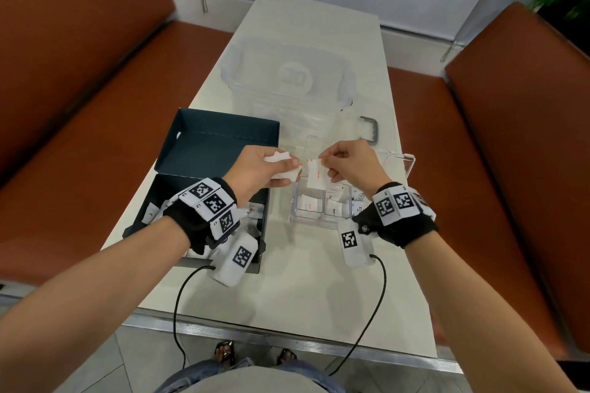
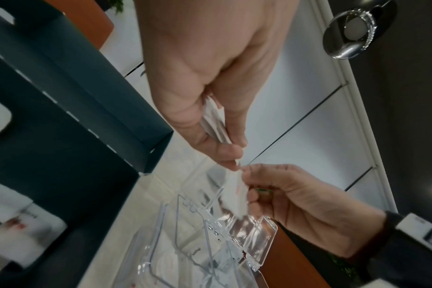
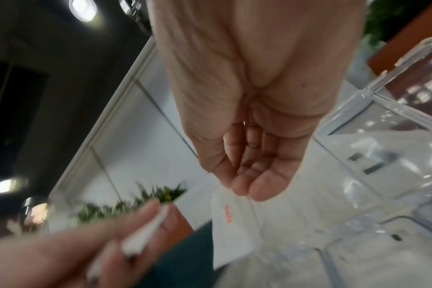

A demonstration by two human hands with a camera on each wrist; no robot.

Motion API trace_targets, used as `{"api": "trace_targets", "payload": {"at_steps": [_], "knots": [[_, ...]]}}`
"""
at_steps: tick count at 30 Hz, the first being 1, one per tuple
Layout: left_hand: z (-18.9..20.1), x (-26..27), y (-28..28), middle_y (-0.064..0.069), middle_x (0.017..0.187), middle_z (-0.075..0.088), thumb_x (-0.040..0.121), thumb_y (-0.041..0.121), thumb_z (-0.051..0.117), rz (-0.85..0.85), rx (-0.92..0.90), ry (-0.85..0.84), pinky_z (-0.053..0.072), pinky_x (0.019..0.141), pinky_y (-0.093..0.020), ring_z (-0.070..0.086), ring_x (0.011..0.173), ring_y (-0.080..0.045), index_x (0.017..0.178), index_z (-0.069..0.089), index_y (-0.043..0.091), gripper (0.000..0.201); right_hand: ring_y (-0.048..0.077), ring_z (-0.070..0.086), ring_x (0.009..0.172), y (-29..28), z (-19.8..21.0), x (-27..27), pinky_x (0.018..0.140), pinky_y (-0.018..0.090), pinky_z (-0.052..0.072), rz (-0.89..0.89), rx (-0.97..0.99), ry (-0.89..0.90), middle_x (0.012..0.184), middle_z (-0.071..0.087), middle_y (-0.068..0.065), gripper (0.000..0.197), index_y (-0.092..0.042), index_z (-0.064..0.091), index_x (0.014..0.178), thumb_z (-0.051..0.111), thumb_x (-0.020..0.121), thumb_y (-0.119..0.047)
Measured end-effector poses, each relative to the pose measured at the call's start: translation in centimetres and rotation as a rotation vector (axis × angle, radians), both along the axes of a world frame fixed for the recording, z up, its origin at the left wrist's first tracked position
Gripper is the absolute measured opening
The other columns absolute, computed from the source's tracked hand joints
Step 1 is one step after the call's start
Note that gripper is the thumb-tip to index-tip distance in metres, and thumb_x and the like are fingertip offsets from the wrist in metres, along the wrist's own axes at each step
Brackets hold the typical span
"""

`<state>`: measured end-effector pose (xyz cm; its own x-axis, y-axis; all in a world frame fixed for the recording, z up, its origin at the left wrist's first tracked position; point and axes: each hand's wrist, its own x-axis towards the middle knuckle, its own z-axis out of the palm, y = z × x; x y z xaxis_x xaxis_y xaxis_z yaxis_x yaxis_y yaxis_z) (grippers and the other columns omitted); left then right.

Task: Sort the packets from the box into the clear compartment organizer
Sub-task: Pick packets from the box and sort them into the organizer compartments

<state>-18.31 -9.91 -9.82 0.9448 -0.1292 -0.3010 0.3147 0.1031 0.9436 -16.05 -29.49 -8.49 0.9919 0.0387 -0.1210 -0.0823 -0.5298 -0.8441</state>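
Hidden: dark box (image 1: 204, 150) contents mostly behind left wrist (count unclear).
Left hand (image 1: 255, 169): grips several white packets (image 1: 281, 166).
Right hand (image 1: 351, 163): pinches one packet (image 1: 317, 175) above clear organizer (image 1: 322, 217), 3 o'clock of box.

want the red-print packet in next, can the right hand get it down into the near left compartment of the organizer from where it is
Probably yes. The right hand pinches the packet just above the organizer, whose lid stands open. That compartment holds one similar packet, with room left. The left hand holds its packets off to the side.
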Motion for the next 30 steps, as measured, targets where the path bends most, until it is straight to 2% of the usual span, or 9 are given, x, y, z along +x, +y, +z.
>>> {"api": "trace_targets", "payload": {"at_steps": [3, 6, 10, 12, 14, 17, 20, 26, 30], "knots": [[-0.3, -0.1, 0.6, -0.021, 0.115, 0.067, 0.084, 0.013, 0.074, 0.020, -0.008, 0.017, 0.056, 0.067, -0.021, 0.070, 0.096, -0.024, 0.116, 0.063, -0.007, 0.039, 0.006, 0.063, 0.053, 0.9, -2.3, 0.0, 0.055, 0.013, 0.052, 0.031, -0.210, -0.091, 0.069, 0.067, 0.005, 0.010, -0.009, 0.066, 0.084, 0.058, 0.087, -0.003], [-0.6, -0.5, 1.0, -0.021, 0.114, 0.067, 0.084, 0.013, 0.074, 0.017, -0.016, 0.024, 0.059, 0.073, -0.025, 0.069, 0.101, -0.027, 0.114, 0.064, -0.007, 0.037, 0.021, 0.065, 0.072, 1.6, -4.3, -0.3, 0.071, 0.027, 0.053, 0.046, -0.356, -0.162, 0.079, 0.069, 0.010, 0.013, -0.006, 0.066, 0.089, 0.054, 0.087, -0.004], [-0.7, -0.7, 1.4, -0.017, 0.107, 0.069, 0.085, 0.014, 0.074, 0.014, -0.034, 0.025, 0.058, 0.073, -0.024, 0.068, 0.098, -0.025, 0.106, 0.069, -0.003, 0.028, 0.029, 0.062, 0.081, 2.1, -5.8, -0.8, 0.074, 0.038, 0.052, 0.066, -0.460, -0.227, 0.089, 0.066, 0.014, 0.013, -0.002, 0.064, 0.095, 0.052, 0.089, -0.005], [-0.7, -0.8, 1.5, -0.018, 0.109, 0.069, 0.085, 0.014, 0.073, 0.014, -0.040, 0.027, 0.058, 0.072, -0.024, 0.068, 0.098, -0.024, 0.107, 0.068, -0.004, 0.030, 0.031, 0.060, 0.083, 2.2, -6.2, -1.1, 0.072, 0.040, 0.051, 0.096, -0.532, -0.259, 0.094, 0.062, 0.015, 0.014, 0.000, 0.063, 0.097, 0.051, 0.090, -0.004], [-0.7, -0.9, 1.6, -0.019, 0.111, 0.069, 0.085, 0.015, 0.073, 0.017, -0.044, 0.033, 0.057, 0.072, -0.023, 0.069, 0.097, -0.024, 0.109, 0.067, -0.005, 0.032, 0.032, 0.058, 0.086, 2.2, -6.4, -1.3, 0.072, 0.039, 0.049, 0.132, -0.626, -0.265, 0.102, 0.058, 0.015, 0.017, 0.000, 0.063, 0.101, 0.050, 0.092, -0.006], [-0.6, -1.1, 1.6, -0.020, 0.113, 0.068, 0.086, 0.015, 0.073, 0.007, -0.050, 0.034, 0.056, 0.070, -0.022, 0.070, 0.096, -0.022, 0.110, 0.067, -0.005, 0.032, 0.030, 0.057, 0.092, 1.9, -6.4, -1.2, 0.081, 0.039, 0.048, 0.152, -0.718, -0.239, 0.108, 0.054, 0.013, 0.021, -0.001, 0.064, 0.107, 0.048, 0.095, -0.008], [-0.5, -1.2, 1.5, -0.021, 0.115, 0.067, 0.086, 0.015, 0.072, 0.006, -0.046, 0.047, 0.056, 0.070, -0.021, 0.069, 0.101, -0.025, 0.111, 0.067, -0.005, 0.033, 0.030, 0.056, 0.095, 1.8, -6.4, -1.1, 0.085, 0.040, 0.047, 0.169, -0.760, -0.209, 0.108, 0.056, 0.013, 0.022, -0.002, 0.063, 0.108, 0.045, 0.096, -0.008], [-0.4, -1.3, 1.2, -0.023, 0.117, 0.066, 0.086, 0.015, 0.072, 0.007, -0.045, 0.062, 0.055, 0.069, -0.020, 0.066, 0.107, -0.030, 0.114, 0.065, -0.006, 0.035, 0.032, 0.056, 0.094, 1.9, -6.3, -0.9, 0.083, 0.039, 0.046, 0.172, -0.781, -0.187, 0.106, 0.056, 0.013, 0.019, -0.002, 0.057, 0.109, 0.048, 0.092, -0.003], [-0.3, -1.3, 1.2, -0.021, 0.115, 0.067, 0.086, 0.015, 0.072, 0.008, -0.051, 0.060, 0.055, 0.068, -0.020, 0.067, 0.105, -0.028, 0.113, 0.067, -0.005, 0.034, 0.029, 0.054, 0.097, 1.9, -6.5, -0.7, 0.084, 0.037, 0.037, 0.241, -0.842, -0.232, 0.106, 0.055, 0.009, 0.024, -0.010, 0.055, 0.114, 0.051, 0.091, -0.006]]}}
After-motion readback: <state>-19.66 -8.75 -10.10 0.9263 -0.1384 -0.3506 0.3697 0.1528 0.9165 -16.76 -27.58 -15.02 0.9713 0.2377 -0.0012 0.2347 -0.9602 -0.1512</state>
